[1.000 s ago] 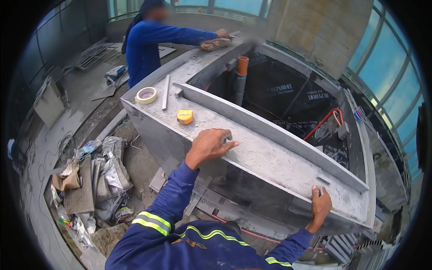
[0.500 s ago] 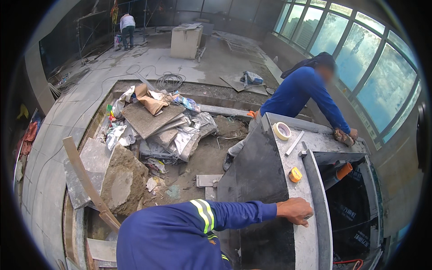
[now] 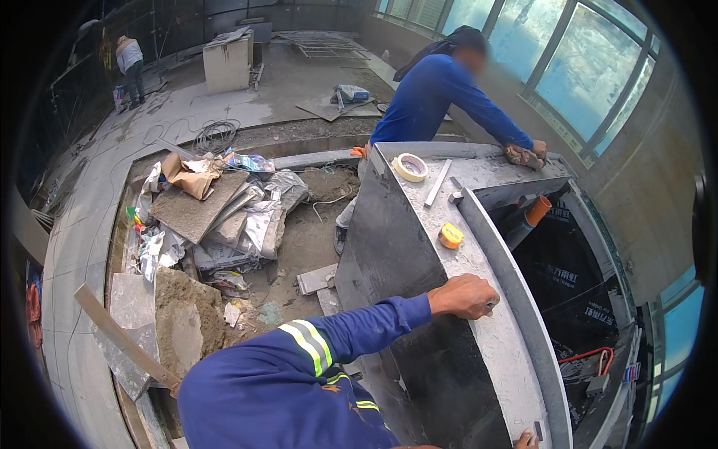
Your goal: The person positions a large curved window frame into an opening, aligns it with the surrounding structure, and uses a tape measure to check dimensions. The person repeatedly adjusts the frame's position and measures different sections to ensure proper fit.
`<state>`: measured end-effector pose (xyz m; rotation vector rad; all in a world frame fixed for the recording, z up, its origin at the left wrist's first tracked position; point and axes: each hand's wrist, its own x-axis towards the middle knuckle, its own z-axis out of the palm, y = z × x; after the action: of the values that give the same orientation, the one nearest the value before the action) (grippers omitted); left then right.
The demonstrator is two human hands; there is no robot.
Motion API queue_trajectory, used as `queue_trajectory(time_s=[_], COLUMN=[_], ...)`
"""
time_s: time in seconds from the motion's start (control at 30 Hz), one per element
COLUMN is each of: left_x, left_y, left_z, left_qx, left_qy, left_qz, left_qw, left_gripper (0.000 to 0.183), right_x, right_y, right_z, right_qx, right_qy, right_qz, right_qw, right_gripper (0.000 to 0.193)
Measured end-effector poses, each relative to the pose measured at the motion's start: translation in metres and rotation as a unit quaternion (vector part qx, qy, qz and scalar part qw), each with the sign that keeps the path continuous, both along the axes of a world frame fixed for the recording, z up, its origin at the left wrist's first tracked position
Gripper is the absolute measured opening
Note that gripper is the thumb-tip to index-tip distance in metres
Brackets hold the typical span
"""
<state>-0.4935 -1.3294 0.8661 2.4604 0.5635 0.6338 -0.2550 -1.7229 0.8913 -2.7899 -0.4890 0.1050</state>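
"Resting on the ledge's (image 3: 493,329) outer edge, the left hand (image 3: 465,296) has its fingers curled in. Is its grip pinching something?"

"I can't tell. There's a dark spot at the fingertips, too small to name."

"And the right hand (image 3: 526,440)?"

"Only fingertips show, at the near end of the ledge, just beside a small dark bar (image 3: 538,430). I can't tell how that grip stands."

"What differs from a second ago?"

"The view has swung left. Back then the whole right hand showed; half a second ago it was out of sight. Now the rubble heap (image 3: 217,209) fills much of the left side. The left hand is on the outer edge in all three views."

"Anything shifted on the ledge?"

"Not that I see. The yellow tape measure (image 3: 450,235) lies midway between the outer edge and the upright slab (image 3: 512,295). The tape roll (image 3: 397,166) is by the far outer corner, the metal strip (image 3: 437,183) just beside it. The co-worker (image 3: 426,105) in blue reaches over the far edge, as before."

"Any writing?"

"Pale lettering repeats across the black lining (image 3: 565,277) inside the opening. Marks on the tape measure are too small to read."
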Motion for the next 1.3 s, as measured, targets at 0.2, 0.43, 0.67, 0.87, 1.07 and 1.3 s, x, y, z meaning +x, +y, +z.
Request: queue_trajectory(time_s=[0.2,0.43,0.67,0.87,1.07,1.3], left_x=[0.009,0.006,0.003,0.002,0.015,0.009], left_y=[-0.004,-0.003,-0.002,0.001,-0.006,0.004], left_z=[0.002,0.011,0.006,0.005,0.010,0.006], left_qx=[0.005,0.029,0.039,0.032,0.021,-0.007], left_qy=[0.006,0.021,0.004,0.008,0.020,-0.007], left_qz=[-0.008,0.000,0.012,0.016,0.008,-0.013], left_qw=[1.000,0.999,0.999,0.999,1.000,1.000], left_gripper=[0.030,0.033,0.034,0.033,0.033,0.030], right_x=[0.038,0.012,0.001,0.001,0.005,0.012], right_y=[-0.036,-0.011,-0.004,-0.002,-0.019,0.000], right_z=[-0.058,-0.029,-0.021,-0.021,-0.019,-0.030], right_qx=[0.049,0.086,0.087,0.071,0.071,0.056], right_qy=[-0.147,-0.135,-0.131,-0.127,-0.100,-0.134], right_qz=[-0.043,-0.019,-0.034,-0.032,-0.039,-0.039], right_qw=[0.987,0.987,0.987,0.989,0.992,0.989], right_gripper=[0.071,0.045,0.052,0.060,0.054,0.067])
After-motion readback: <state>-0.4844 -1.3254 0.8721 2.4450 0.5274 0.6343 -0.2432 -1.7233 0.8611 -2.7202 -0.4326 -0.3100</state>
